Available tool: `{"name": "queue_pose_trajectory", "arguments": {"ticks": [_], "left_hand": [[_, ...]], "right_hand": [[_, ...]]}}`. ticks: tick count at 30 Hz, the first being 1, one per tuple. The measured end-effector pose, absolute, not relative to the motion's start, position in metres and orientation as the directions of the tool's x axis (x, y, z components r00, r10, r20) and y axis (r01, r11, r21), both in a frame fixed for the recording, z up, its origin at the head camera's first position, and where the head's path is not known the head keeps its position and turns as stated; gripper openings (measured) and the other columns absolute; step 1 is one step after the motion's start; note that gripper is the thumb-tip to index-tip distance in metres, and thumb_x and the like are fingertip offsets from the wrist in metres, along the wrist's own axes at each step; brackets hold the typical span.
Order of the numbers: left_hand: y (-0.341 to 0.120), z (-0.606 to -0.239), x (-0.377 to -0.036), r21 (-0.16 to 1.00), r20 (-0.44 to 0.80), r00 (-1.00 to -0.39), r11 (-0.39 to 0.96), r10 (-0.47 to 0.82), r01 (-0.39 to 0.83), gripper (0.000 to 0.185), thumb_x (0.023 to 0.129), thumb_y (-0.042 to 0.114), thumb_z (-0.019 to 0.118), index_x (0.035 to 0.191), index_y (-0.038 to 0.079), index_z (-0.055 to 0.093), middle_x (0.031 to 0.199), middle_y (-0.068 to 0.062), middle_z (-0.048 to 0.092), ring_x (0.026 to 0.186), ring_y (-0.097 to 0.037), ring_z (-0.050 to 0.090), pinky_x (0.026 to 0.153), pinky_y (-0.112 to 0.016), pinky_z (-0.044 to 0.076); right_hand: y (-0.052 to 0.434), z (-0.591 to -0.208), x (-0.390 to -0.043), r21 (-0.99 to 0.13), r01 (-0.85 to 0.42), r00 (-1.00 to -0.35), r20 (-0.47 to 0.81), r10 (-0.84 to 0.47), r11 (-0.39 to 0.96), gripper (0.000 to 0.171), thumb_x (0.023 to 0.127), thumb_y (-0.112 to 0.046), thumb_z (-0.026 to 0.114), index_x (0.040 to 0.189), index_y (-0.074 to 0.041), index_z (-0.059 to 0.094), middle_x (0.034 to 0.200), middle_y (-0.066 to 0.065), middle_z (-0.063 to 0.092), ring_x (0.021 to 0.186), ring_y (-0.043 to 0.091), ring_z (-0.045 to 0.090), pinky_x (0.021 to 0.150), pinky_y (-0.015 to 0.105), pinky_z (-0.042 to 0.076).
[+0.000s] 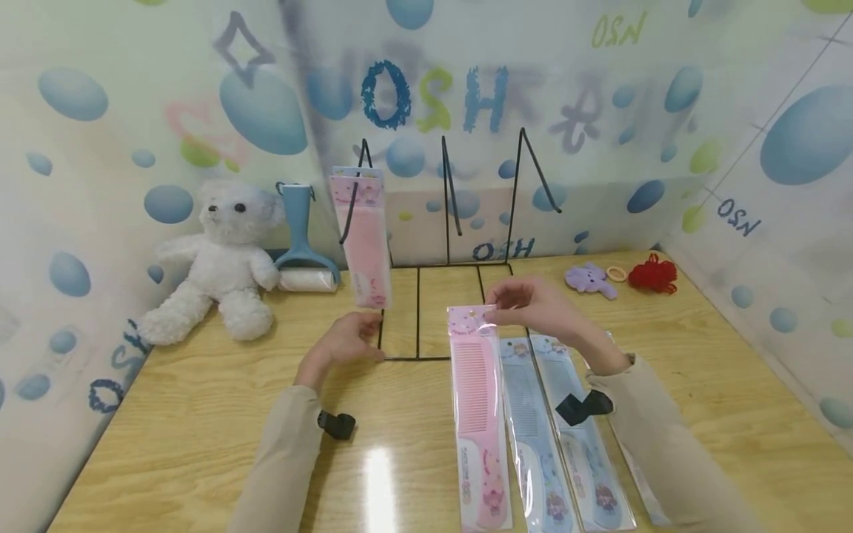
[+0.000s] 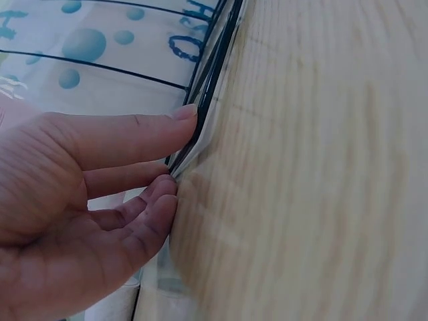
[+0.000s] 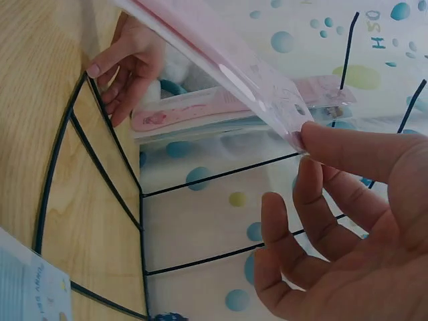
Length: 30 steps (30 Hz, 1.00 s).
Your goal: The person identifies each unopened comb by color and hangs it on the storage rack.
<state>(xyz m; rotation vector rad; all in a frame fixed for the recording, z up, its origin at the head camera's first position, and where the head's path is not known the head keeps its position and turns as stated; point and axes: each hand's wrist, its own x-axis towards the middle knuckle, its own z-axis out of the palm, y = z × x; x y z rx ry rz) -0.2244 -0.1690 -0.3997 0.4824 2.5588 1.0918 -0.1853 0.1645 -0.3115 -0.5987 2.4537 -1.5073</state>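
My right hand [image 1: 543, 307] pinches the top corner of a packaged pink comb [image 1: 474, 389] between thumb and fingers, and the pack hangs down in front of the rack. At the front left corner of the black wire display rack [image 1: 418, 311], my left hand [image 1: 346, 339] grips the base wire; the left wrist view shows the thumb laid on the wire [image 2: 212, 73] and the other fingers curled beside it. Above that hand, packaged combs [image 1: 365, 255] hang on the rack's left hook, a pink one in front. The middle and right hooks bear nothing.
Packaged blue combs [image 1: 526, 400] lie on the wooden table [image 1: 166, 444] under and beside my right forearm. Left of the rack are a white teddy bear [image 1: 229, 252] and a blue lint roller [image 1: 300, 237]. A purple plush toy [image 1: 589, 280], a ring [image 1: 616, 274] and a red yarn item [image 1: 653, 274] lie back right.
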Motion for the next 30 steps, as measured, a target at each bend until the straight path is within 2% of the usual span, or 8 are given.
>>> {"name": "queue_pose_trajectory", "arguments": {"ticks": [12,20,30], "left_hand": [[-0.170,-0.401,-0.225,0.737,-0.167,-0.893,0.654,0.419,0.169,0.074,0.077,0.009,0.079,0.139,-0.009,0.042,0.129,-0.025,0.055,0.118,-0.038,0.051,0.100,-0.049,0.043],[-0.170,-0.401,-0.225,0.737,-0.170,-0.896,0.657,0.411,0.161,0.074,0.077,0.009,0.079,0.139,-0.008,0.042,0.128,-0.025,0.055,0.118,-0.037,0.051,0.100,-0.049,0.043],[-0.169,-0.401,-0.225,0.747,-0.162,-0.894,0.644,0.417,0.165,0.074,0.077,0.007,0.079,0.139,-0.010,0.042,0.130,-0.026,0.054,0.119,-0.039,0.051,0.100,-0.049,0.043]], "right_hand": [[0.161,-0.278,-0.168,-0.838,-0.368,-0.882,0.176,-0.438,0.403,0.009,0.087,-0.007,0.070,0.094,-0.004,0.065,0.088,0.008,0.064,0.080,0.024,0.059,0.069,0.030,0.052],[0.156,-0.255,-0.155,-0.849,-0.438,-0.852,0.286,-0.439,0.296,0.009,0.087,-0.002,0.068,0.094,-0.001,0.064,0.090,0.009,0.064,0.080,0.023,0.059,0.070,0.029,0.053],[0.150,-0.238,-0.149,-0.811,-0.534,-0.811,0.410,-0.417,0.241,0.006,0.086,0.001,0.068,0.091,0.000,0.064,0.089,0.008,0.065,0.080,0.021,0.059,0.075,0.028,0.052]]}}
